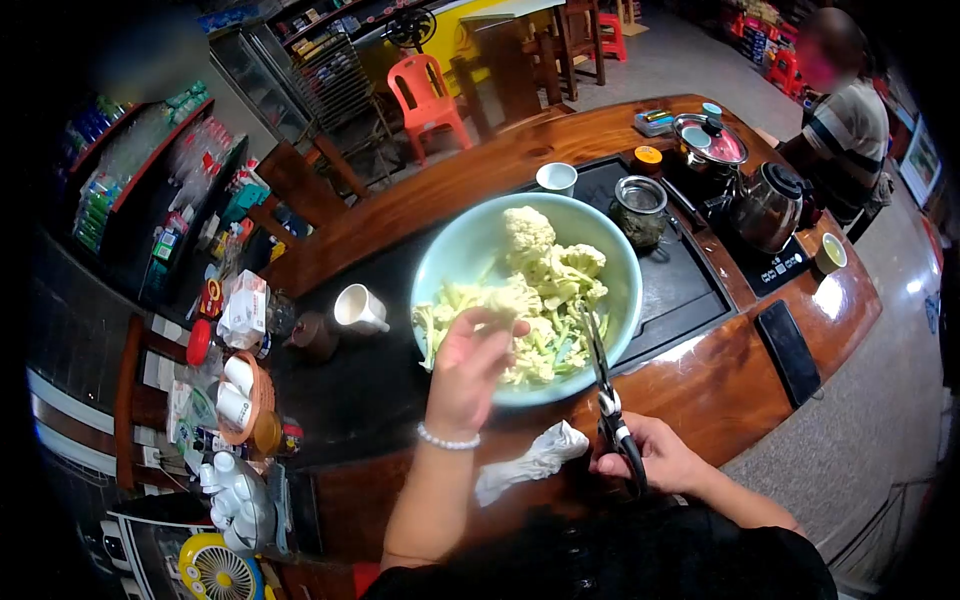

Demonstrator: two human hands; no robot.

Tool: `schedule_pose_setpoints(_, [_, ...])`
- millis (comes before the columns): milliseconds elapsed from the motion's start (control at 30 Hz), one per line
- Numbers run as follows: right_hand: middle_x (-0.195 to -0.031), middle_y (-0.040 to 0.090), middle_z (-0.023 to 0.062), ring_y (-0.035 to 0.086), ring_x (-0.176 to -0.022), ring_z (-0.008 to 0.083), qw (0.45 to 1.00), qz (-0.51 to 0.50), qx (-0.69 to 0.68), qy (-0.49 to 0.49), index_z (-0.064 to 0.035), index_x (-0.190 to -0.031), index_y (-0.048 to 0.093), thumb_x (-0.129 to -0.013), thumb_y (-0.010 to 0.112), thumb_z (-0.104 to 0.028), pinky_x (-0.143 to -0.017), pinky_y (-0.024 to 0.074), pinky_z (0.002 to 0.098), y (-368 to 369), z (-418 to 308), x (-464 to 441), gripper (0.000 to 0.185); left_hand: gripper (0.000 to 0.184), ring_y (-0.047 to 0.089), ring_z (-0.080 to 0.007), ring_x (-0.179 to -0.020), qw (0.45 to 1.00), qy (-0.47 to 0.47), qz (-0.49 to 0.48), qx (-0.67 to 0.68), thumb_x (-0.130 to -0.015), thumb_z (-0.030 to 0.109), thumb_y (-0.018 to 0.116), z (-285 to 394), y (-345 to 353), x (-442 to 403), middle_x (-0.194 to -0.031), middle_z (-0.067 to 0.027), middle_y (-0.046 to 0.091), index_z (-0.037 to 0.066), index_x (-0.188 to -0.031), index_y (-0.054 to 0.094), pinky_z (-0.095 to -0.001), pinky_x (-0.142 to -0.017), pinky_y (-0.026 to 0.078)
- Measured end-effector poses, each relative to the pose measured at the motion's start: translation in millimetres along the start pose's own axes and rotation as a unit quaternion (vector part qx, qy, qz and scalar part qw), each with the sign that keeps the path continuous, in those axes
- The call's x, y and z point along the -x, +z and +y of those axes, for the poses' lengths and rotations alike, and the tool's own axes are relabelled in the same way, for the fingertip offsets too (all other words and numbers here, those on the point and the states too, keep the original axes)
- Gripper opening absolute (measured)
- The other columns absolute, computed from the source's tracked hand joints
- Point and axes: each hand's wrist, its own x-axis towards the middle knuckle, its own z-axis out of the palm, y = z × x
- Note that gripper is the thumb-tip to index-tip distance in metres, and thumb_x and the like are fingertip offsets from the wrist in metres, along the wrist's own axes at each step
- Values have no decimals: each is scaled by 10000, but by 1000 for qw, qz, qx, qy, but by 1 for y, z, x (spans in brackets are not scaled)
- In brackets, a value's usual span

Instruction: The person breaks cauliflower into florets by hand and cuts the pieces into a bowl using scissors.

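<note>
A large pale green bowl [440, 262] holds cut cauliflower [572, 270], with florets and stalks heaped mostly toward its right and near sides. Over the bowl's near left part is my left hand [474, 362], slightly smeared by motion, its fingers curled at a pale cauliflower piece [513, 298]. A beaded bracelet circles that wrist. My right hand [655, 455] grips black-handled scissors [608, 405]. Their blades point away from me across the bowl's right rim and stand slightly apart. A crumpled white cloth or tissue [535, 460] lies between my forearms.
Beyond the bowl stand a white cup [556, 179] and a glass jar [640, 210]. A white mug [360, 309] is left of it. At right are a glass kettle [768, 208], a lidded pot [710, 140] and a phone [788, 353]. A person [845, 125] sits at the far right.
</note>
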Motion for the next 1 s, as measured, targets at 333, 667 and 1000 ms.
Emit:
schedule_pose_setpoints(333, [-725, 550, 10, 493, -653, 86, 993, -17, 113, 5, -19, -932, 568, -804, 778, -330, -576, 414, 261, 0, 16, -4, 397, 248, 662, -134, -791, 998, 37, 50, -13, -880, 1, 610, 23, -3, 14, -951, -103, 684, 22, -1127, 616, -238, -661, 556])
schedule_pose_setpoints(667, [-715, 576, 151, 589, -649, 256, 975, -41, 219, 8, 2, -947, 558, -792, 747, -454, -587, 451, 359, 2, 11, -8, 517, 470, 588, -68, -739, 987, 83, 63, -120, -831, -29, 630, 31, -1, 21, -1036, -70, 624, 42, -1264, 461, -189, -602, 508])
schedule_pose_setpoints(1000, [-741, 601, 137, 591, -663, 223, 974, -57, 218, 0, -3, -1097, 590, -818, 717, -460, -606, 459, 356, 4, 4, -12, 550, 357, 635, -96, -759, 984, 107, 64, -124, -874, 11, 643, 25, 2, 24, -1001, -71, 646, -18, -1216, 543, -232, -681, 571])
